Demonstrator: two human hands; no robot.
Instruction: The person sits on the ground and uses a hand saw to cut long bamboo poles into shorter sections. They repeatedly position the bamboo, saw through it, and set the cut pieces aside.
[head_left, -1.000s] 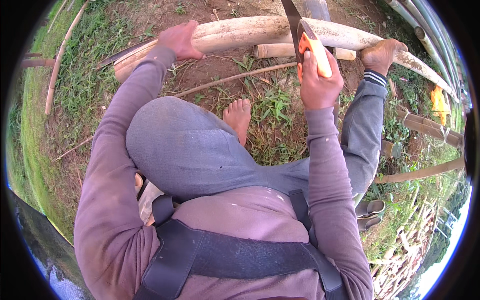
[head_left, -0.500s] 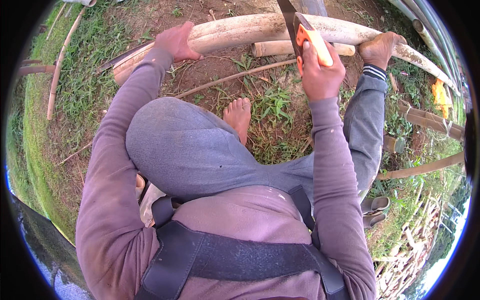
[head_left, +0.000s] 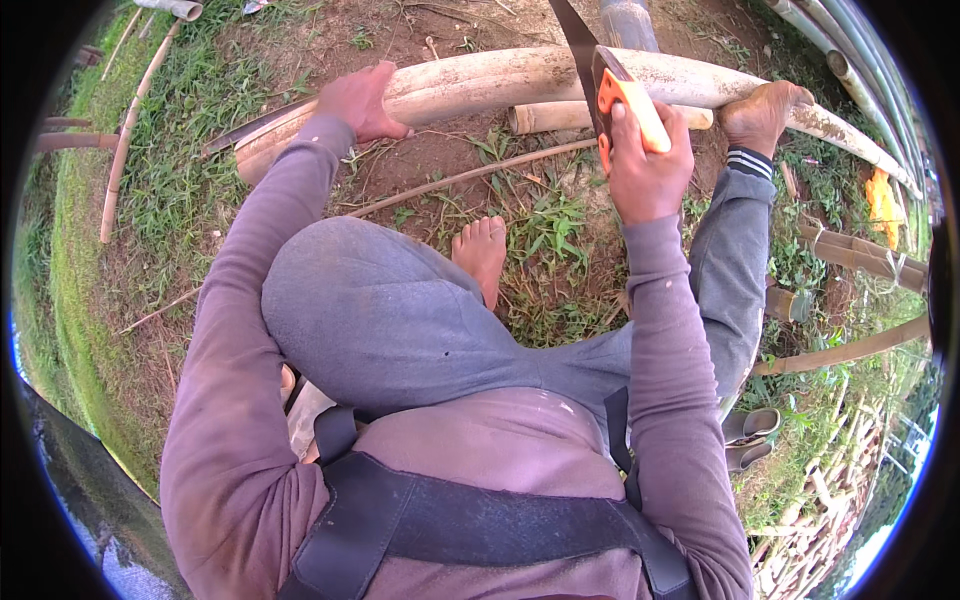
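Clamped on a handsaw (head_left: 612,90) by its orange handle (head_left: 648,123), the person's right hand (head_left: 655,170) is closed, thumb lying up along the near face. Ahead of that grip the dark blade (head_left: 578,42) crosses a bamboo pole (head_left: 480,80); whether the teeth sit in the wall cannot be told. Well to the left of the saw grip, the left hand (head_left: 362,102) clasps the pole from above, thumb on the near side, fingers partly hidden. To the right of the grip, a bare foot (head_left: 758,115) rests on the same pole, and a short bamboo piece (head_left: 550,117) lies just behind the saw.

The pole looks stiff and, if hollow, is probably light for its bulk, though its length may make it awkward. Its smooth, rounded skin could roll or slip under a flat palm, so a wide wrap well apart from the blade seems the soundest hold. The saw is likely light, its thin blade springy sideways; the handle is where to take it.
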